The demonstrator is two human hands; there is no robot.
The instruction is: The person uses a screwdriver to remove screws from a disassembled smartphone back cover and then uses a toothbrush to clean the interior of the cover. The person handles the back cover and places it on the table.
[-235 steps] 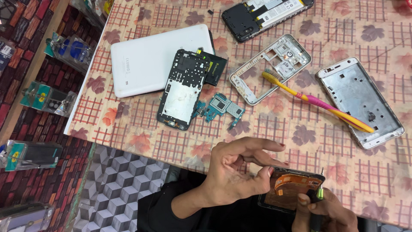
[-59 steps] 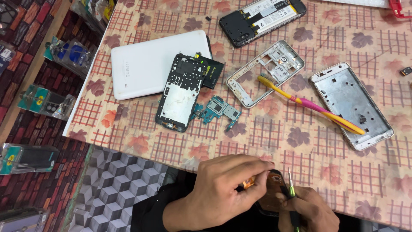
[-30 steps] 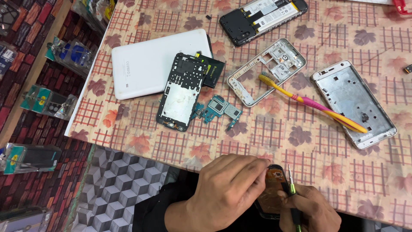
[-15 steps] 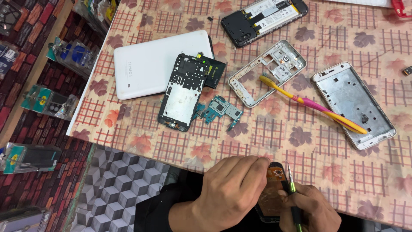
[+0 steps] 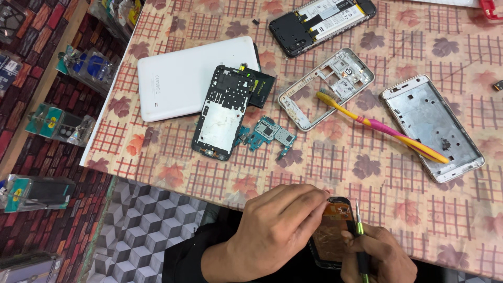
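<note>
Left hand [image 5: 277, 230] curled over the opened dark phone w/ orange-brown inner panel [image 5: 331, 238] at tabletop's near edge, fingertips pinching its top to steady it. Right hand [image 5: 378, 257] closed round a green-tipped slim screwdriver [image 5: 359, 236], tip prob. on the phone's upper right corner.

Plastic, bare metal and printed cloth on the bench

The bench [image 5: 325, 173] wears a smooth, faintly shiny cloth printed with leaves and checks. The white tablet back [image 5: 183, 78] is matt plastic, the two silver phone frames [image 5: 327, 86] [image 5: 432, 123] dull bare metal. The toothbrush [image 5: 382, 128] is glossy yellow and pink plastic. The black mid-frame [image 5: 222, 112] looks matt, with a pale metal plate. The opened phone [image 5: 332, 236] under the fingers [image 5: 314, 202] shows coppery, foil-like film; the screwdriver [image 5: 360, 233] has a glossy green grip.
</note>
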